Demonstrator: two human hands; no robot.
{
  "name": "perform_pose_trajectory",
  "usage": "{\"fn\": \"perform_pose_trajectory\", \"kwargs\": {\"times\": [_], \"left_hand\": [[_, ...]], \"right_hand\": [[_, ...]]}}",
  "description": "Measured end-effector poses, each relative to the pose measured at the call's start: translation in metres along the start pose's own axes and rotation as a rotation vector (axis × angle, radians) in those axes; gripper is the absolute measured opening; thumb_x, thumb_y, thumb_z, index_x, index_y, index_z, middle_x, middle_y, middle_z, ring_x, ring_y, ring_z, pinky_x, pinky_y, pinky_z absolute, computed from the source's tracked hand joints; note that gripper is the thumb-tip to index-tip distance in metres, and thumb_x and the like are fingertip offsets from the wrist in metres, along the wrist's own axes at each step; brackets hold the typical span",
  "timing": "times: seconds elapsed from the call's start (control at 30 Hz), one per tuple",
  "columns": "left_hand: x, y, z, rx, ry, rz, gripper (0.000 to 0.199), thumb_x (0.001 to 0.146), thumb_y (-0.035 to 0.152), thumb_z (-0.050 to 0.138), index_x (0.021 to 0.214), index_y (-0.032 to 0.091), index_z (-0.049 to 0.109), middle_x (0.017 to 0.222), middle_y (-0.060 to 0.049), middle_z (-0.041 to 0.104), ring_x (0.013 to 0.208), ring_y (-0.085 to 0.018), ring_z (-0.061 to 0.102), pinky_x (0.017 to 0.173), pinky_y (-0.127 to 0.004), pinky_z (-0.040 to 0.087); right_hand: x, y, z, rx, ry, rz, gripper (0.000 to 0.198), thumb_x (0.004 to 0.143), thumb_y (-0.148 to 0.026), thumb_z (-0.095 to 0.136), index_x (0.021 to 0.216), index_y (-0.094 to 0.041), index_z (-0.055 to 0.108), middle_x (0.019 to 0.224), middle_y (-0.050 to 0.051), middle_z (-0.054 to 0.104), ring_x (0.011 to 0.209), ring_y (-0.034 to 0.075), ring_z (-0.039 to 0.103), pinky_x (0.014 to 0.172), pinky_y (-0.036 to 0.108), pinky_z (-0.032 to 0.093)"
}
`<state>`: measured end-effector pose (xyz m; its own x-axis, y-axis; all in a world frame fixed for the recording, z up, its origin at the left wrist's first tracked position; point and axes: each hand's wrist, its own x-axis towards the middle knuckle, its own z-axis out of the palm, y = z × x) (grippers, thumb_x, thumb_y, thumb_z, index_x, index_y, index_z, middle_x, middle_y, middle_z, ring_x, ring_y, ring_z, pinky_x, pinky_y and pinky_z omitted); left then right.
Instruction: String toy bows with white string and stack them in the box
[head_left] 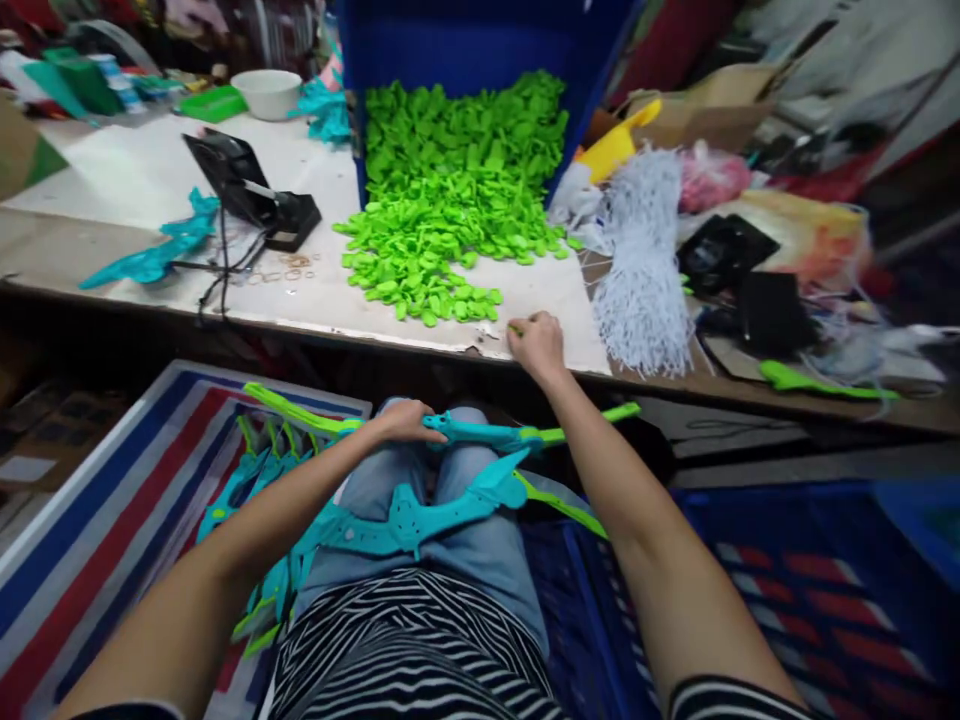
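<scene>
Bright turquoise at the left fingers (pixel 435 435), that upper frame (pixel 476 432) tipped lime green at both ends! Under those fingers, a lower frame (pixel 401 525), turquoise again, over pale blue jeans (pixel 484 565) and a black-and-white striped shirt (pixel 405 650). Beyond the right fingers (pixel 546 322), vivid green pieces (pixel 465 215) against a deep blue bin (pixel 472 40); right of them, bluish-white strands (pixel 645 270). Left of the left fingers, red, white and blue stripes across a sheet (pixel 135 490).
</scene>
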<state>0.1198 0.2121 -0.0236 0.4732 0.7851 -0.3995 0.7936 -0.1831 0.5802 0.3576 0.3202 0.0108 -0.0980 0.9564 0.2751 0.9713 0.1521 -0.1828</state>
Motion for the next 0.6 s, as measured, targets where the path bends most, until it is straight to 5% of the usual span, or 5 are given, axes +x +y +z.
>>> {"fn": "perform_pose_trajectory", "kwargs": {"times": [0.07,0.23,0.43,0.6], "left_hand": [[0.009,-0.005,-0.006,-0.121,-0.058,0.004,0.045,0.059,0.059,0.07,0.066,0.015,0.064,0.056,0.001,0.056,0.061,-0.017,0.055,0.056,-0.025,0.034],[0.021,-0.011,-0.013,-0.446,-0.214,0.034,0.05,0.054,0.054,0.074,0.082,0.014,0.064,0.067,0.002,0.061,0.062,-0.014,0.056,0.059,-0.024,0.04],[0.032,-0.02,-0.015,-0.523,-0.246,0.067,0.054,0.059,0.059,0.07,0.085,0.011,0.069,0.074,-0.003,0.066,0.071,-0.016,0.057,0.067,-0.026,0.043],[0.04,-0.023,-0.006,-0.636,-0.239,0.037,0.059,0.059,0.06,0.071,0.09,0.01,0.072,0.076,-0.005,0.068,0.073,-0.018,0.057,0.069,-0.029,0.045]], "right_hand": [[0.004,0.007,0.002,0.059,0.006,-0.002,0.032,0.084,-0.025,0.048,0.104,-0.015,0.071,0.103,0.018,0.059,0.099,0.033,0.048,0.085,0.048,0.041],[-0.009,0.006,-0.009,0.14,-0.009,-0.011,0.03,0.086,-0.029,0.051,0.105,-0.015,0.069,0.109,0.016,0.061,0.105,0.033,0.047,0.092,0.05,0.038],[-0.113,-0.034,0.005,0.423,-0.079,-0.503,0.033,0.09,-0.042,0.048,0.108,-0.019,0.065,0.107,0.01,0.065,0.101,0.024,0.053,0.09,0.041,0.044],[-0.162,-0.046,0.036,0.401,-0.157,-0.557,0.031,0.092,-0.035,0.047,0.11,-0.019,0.066,0.111,0.012,0.064,0.103,0.025,0.052,0.09,0.044,0.045]]}}
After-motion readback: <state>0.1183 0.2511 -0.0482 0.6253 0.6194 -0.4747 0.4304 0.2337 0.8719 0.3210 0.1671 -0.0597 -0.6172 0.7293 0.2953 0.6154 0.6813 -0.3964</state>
